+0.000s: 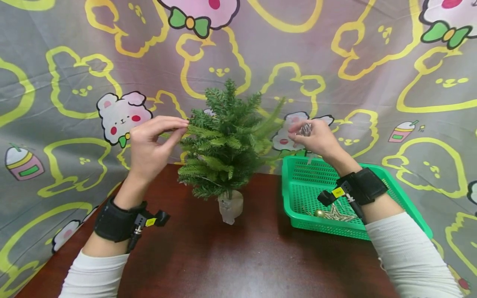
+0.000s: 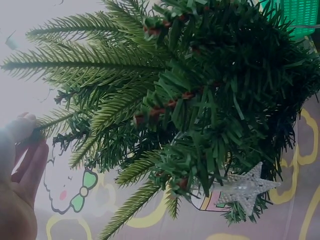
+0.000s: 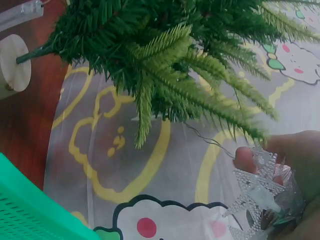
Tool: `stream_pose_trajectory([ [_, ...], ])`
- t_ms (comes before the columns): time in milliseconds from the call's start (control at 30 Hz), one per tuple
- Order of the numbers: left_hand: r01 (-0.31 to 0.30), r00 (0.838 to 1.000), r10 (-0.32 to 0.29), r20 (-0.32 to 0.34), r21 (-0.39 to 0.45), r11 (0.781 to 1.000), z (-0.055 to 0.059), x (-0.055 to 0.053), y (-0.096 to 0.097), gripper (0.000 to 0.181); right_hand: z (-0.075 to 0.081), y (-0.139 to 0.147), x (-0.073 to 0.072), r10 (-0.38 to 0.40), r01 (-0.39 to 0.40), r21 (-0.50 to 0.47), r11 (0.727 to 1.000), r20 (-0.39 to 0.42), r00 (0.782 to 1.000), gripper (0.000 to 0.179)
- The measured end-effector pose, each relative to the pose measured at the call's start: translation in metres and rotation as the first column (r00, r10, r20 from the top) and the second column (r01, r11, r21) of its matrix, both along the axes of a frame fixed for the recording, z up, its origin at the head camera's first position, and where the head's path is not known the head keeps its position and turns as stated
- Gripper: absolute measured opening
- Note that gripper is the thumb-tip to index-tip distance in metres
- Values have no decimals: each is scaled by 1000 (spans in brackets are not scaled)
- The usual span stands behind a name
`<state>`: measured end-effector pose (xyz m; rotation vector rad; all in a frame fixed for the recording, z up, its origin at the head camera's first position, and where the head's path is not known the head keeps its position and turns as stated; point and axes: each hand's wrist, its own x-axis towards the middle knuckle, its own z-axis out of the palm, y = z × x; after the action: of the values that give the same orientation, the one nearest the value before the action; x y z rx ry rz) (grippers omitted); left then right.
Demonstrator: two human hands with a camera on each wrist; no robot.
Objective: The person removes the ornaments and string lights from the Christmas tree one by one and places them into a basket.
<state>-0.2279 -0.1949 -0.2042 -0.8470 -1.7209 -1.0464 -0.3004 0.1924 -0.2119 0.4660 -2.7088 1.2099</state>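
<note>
A small artificial Christmas tree [image 1: 223,140] stands upright between both hands. At its left side, the left hand [image 1: 152,145] pinches the tip of a green branch [image 2: 57,119] between thumb and fingers. The right hand [image 1: 318,138], raised beside the tree's right side, holds a bunched string of star lights [image 1: 305,129]. Clear, beaded stars [image 3: 257,192] show in its grasp in the right wrist view, and a thin wire [image 3: 207,140] runs from there toward the tree. Another clear star [image 2: 247,187] hangs among the branches in the left wrist view.
A green plastic basket [image 1: 320,227] stands on the dark table [image 1: 253,260] at right, under the right forearm. Inside lie a gold ball [image 1: 319,213] and a glittery star [image 1: 339,213]. A patterned cloth [image 1: 156,66] hangs behind. The tree's pale base [image 1: 236,203] rests mid-table.
</note>
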Motion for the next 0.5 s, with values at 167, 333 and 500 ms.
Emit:
stream_pose_trajectory([
  [167,6,1000,-6,18,15,1000,-1,-2,-2,11,-1,4,-1,24,-22,-51,998,43,999,28],
  [333,-1,999,0,39,29,1000,-2,-5,-4,12,-1,7,-1,82,-78,-49,996,87,993,27],
  [500,-1,998,-2,65,45,999,-2,-7,-6,13,-4,9,-1,143,-136,-63,989,128,981,28],
])
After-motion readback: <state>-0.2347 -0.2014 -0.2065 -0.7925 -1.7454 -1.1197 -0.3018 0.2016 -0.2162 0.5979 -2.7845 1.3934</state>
